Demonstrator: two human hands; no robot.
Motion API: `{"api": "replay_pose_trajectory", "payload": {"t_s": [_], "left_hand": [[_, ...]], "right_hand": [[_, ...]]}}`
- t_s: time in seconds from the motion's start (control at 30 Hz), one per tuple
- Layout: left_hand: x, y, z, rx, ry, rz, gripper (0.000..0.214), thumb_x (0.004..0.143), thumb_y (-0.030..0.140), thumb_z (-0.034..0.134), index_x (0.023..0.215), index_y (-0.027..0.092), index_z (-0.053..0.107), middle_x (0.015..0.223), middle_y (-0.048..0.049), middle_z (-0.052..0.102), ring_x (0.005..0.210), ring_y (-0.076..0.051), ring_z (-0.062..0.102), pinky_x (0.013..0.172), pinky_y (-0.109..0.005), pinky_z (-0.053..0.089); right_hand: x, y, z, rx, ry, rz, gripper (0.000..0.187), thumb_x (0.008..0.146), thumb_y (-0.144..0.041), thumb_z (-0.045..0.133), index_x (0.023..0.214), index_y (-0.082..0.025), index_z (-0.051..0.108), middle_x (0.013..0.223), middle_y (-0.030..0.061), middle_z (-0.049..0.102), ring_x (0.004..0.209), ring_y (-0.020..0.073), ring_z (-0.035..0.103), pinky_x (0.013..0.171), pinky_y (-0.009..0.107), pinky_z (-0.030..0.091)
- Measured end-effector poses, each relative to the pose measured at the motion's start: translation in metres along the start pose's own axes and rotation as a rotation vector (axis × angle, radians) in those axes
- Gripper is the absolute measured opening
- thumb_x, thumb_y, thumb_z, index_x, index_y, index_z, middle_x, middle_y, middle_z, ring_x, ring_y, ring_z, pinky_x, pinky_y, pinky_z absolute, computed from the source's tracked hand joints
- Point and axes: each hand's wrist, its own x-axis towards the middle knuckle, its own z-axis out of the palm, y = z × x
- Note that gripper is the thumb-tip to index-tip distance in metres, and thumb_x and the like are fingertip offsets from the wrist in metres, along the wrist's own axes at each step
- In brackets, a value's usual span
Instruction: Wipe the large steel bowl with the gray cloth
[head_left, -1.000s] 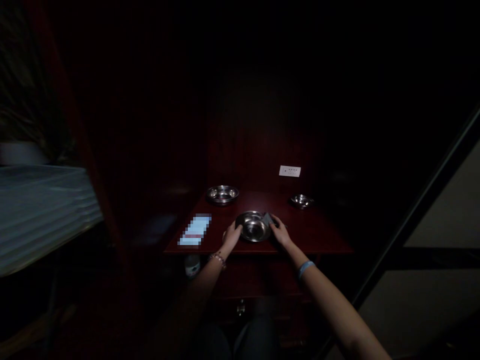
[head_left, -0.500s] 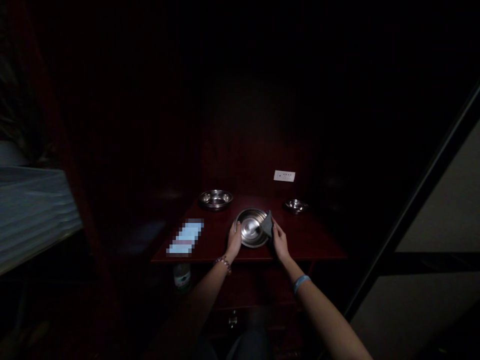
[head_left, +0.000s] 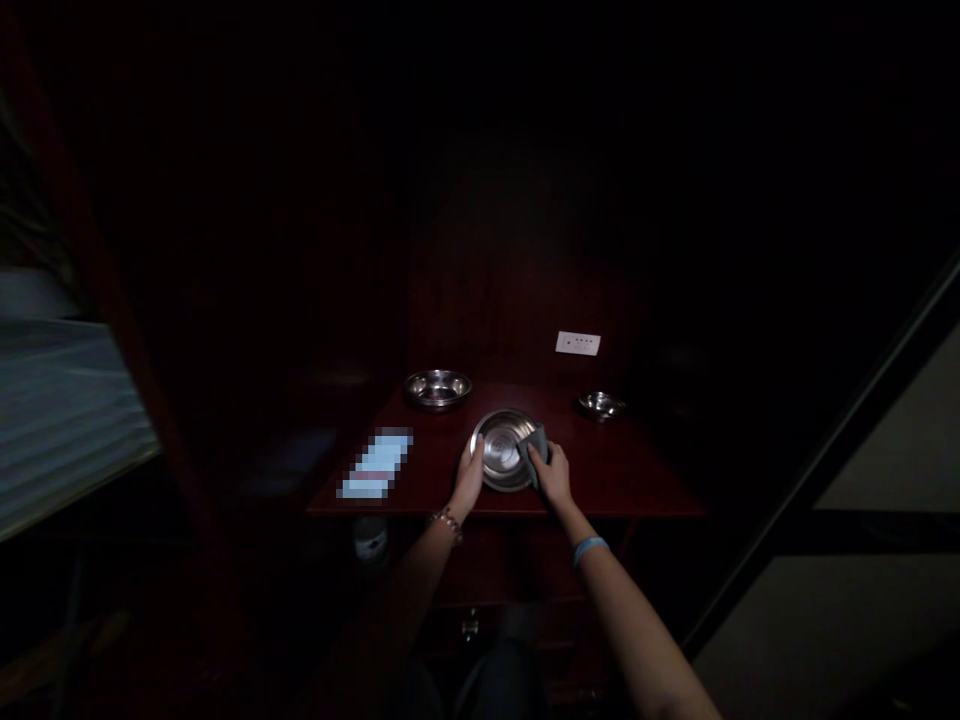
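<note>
A shiny steel bowl (head_left: 501, 450) is tilted up toward me near the front of a dark red wooden table (head_left: 630, 470). My left hand (head_left: 468, 480) grips the bowl's left rim, fingers curled round it. My right hand (head_left: 553, 474) holds a small grey cloth (head_left: 534, 444) pressed against the bowl's right inner side. A bead bracelet is on my left wrist and a blue band on my right.
Two more steel bowls stand on the table: a wide one (head_left: 437, 388) at the back left and a small one (head_left: 601, 404) at the back right. A blurred light-blue flat item (head_left: 375, 465) lies at the left. A white socket plate (head_left: 577, 343) is on the back wall. A bottle (head_left: 370, 541) sits below the table.
The bowl went from lying flat on the table to tilted up toward me in my left hand. My right hand moved the grey cloth from the bowl's rim into its inner side.
</note>
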Motion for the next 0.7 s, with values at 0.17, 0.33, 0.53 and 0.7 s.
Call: {"api": "replay_pose_trajectory", "payload": {"t_s": [0.17, 0.33, 0.53, 0.7], "left_hand": [[0.001, 0.0, -0.001, -0.028, -0.012, 0.005, 0.049, 0.092, 0.05, 0.048, 0.123, 0.015, 0.061, 0.129, -0.0125, 0.064, 0.126, -0.027, 0.054, 0.113, -0.045, 0.036], [0.004, -0.005, -0.001, -0.032, -0.036, -0.045, 0.049, 0.091, 0.048, 0.049, 0.124, 0.014, 0.059, 0.132, -0.0136, 0.062, 0.126, -0.027, 0.055, 0.113, -0.045, 0.036], [0.006, -0.012, -0.002, 0.005, -0.039, -0.04, 0.049, 0.091, 0.049, 0.048, 0.124, 0.015, 0.059, 0.132, -0.0136, 0.062, 0.126, -0.026, 0.056, 0.112, -0.042, 0.037], [0.002, -0.005, -0.002, -0.009, -0.04, -0.016, 0.052, 0.093, 0.049, 0.045, 0.13, 0.014, 0.055, 0.137, -0.0135, 0.059, 0.128, -0.024, 0.054, 0.114, -0.042, 0.037]], "right_hand": [[-0.006, -0.005, -0.003, -0.31, -0.022, 0.001, 0.045, 0.089, -0.053, 0.05, 0.101, -0.014, 0.07, 0.108, 0.018, 0.068, 0.105, 0.028, 0.058, 0.092, 0.035, 0.042], [-0.006, -0.006, -0.004, -0.322, -0.055, -0.002, 0.042, 0.091, -0.05, 0.049, 0.1, -0.015, 0.07, 0.104, 0.0163, 0.068, 0.103, 0.0267, 0.059, 0.091, 0.034, 0.042], [-0.003, -0.006, -0.004, 0.007, 0.023, -0.071, 0.045, 0.089, -0.052, 0.052, 0.11, -0.016, 0.068, 0.112, 0.0115, 0.068, 0.106, 0.0253, 0.06, 0.098, 0.037, 0.043], [-0.007, -0.016, -0.007, 0.303, -0.006, -0.082, 0.059, 0.091, -0.055, 0.048, 0.138, -0.019, 0.052, 0.14, 0.009, 0.055, 0.13, 0.0226, 0.049, 0.113, 0.039, 0.033]]}}
